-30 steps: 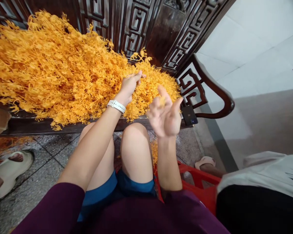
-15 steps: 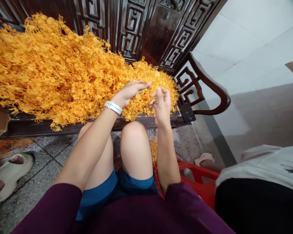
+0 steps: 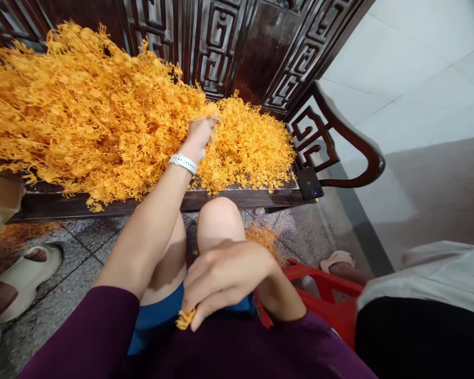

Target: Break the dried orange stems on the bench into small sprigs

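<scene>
A large heap of orange, plastic-looking branching sprigs [image 3: 114,116] covers most of the dark wooden bench seat [image 3: 221,197]. My left hand [image 3: 199,137], with a pale watch band on its wrist, reaches into the middle of this heap. Its fingers are drawn together among the sprigs; what lies between them is hidden by the orange mass. Over my lap, my right hand [image 3: 227,273] is turned back toward my body. Between its thumb and fingers a small orange sprig piece [image 3: 185,319] sticks out near my purple shirt [image 3: 205,347].
A dark phone [image 3: 310,183] lies at the bench's right end, beside the curved armrest [image 3: 363,142]. Loose orange bits [image 3: 263,237] are on the speckled floor. A red plastic stool [image 3: 327,295] and a person in black and white clothing [image 3: 422,316] are close on my right.
My right hand has come down from above the heap to my lap, now pinching a small orange piece. My left hand has moved slightly left and farther into the heap.
</scene>
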Available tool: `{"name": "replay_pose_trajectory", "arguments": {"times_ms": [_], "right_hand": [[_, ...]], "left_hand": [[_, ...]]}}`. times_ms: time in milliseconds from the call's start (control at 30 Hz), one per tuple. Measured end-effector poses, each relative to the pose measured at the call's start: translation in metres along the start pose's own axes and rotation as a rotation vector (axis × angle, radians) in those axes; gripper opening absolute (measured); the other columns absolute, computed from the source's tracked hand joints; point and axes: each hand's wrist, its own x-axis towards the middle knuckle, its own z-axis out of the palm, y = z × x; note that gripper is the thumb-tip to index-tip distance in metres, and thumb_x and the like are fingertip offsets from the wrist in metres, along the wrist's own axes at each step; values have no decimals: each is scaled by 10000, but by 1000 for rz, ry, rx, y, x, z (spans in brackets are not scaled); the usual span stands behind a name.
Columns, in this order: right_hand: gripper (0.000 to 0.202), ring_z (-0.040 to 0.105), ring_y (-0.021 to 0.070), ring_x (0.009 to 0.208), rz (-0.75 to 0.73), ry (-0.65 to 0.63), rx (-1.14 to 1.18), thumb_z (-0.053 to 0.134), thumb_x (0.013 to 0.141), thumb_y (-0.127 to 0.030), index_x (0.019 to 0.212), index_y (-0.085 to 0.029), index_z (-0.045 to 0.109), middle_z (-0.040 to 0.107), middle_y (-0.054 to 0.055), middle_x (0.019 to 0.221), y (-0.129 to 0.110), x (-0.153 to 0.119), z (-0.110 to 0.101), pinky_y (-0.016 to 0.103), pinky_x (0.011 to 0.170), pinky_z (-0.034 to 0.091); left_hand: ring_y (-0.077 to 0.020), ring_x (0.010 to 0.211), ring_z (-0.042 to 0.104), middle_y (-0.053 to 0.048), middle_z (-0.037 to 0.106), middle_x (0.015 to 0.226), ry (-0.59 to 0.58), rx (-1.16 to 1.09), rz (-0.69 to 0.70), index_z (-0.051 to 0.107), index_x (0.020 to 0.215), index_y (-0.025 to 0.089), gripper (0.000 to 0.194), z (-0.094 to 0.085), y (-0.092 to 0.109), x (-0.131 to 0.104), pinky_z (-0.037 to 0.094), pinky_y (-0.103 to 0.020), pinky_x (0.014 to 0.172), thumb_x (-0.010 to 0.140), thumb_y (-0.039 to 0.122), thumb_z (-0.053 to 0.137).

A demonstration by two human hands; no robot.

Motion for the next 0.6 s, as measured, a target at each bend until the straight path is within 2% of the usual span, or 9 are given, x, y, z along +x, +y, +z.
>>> {"name": "replay_pose_trajectory", "arguments": {"times_ms": [33,67,167,233,333,400,467,533,600], "right_hand": [[184,767,155,902,-12,148,-54,664,1042,-266,1075,-99,734,793,114,981,-2,-4,-5,211,851,604],[232,746,131,818,15,388,-149,656,1048,-333,1038,-118,742,780,69,879,-3,-10,-13,191,786,609],[546,561,95,565,192,1066,-434,370,1126,-536,974,-173,749,577,-47,576,2,-39,-45,160,538,540],[578,465,102,524,273,1312,-293,298,1131,-538,1050,-176,742,495,-58,580,12,-55,-61,187,472,481],[287,454,84,537,333,1579,112,631,1002,-477,1120,-220,681,528,-53,696,26,-68,-70,207,483,437],[319,482,79,549,348,1712,57,768,914,-439,1132,-248,634,568,-50,738,32,-71,-71,209,499,426],[374,517,85,565,370,1756,-216,810,898,-454,1156,-270,610,585,-49,741,33,-74,-75,213,517,435],[335,558,96,582,426,1656,-433,790,928,-475,1132,-266,626,597,-41,735,33,-79,-81,226,537,465],[269,587,104,574,472,1541,-505,707,991,-500,1017,-240,642,623,-24,738,31,-83,-84,243,537,486]], "left_hand": [[-115,636,435,-34,638,807,-49,15,16,592,682,191,238,-2,1,0,309,-246,506,904,149,665],[-117,645,438,-38,649,823,-80,28,28,628,706,187,207,-3,1,-2,309,-242,502,902,200,695],[-114,645,426,-35,634,816,-89,48,31,664,727,184,206,-2,2,-16,290,-232,495,889,286,741],[-112,638,416,-29,595,782,-124,77,13,690,739,177,213,1,3,-25,277,-232,496,895,313,741],[-113,615,391,-19,525,717,-224,160,-10,719,745,162,253,4,2,-31,263,-245,494,927,337,704],[-116,623,421,-24,536,714,-309,216,-21,703,720,161,224,4,1,-31,262,-257,497,913,275,691],[-122,663,493,-37,598,751,-388,248,-35,667,693,168,170,4,-2,-30,283,-262,512,863,166,675],[-124,673,518,-36,623,753,-434,278,-47,640,673,174,157,4,-4,-30,297,-267,531,806,93,658],[-117,632,481,-21,601,708,-449,325,-51,627,662,177,159,5,-6,-30,284,-274,538,765,57,649]]}}
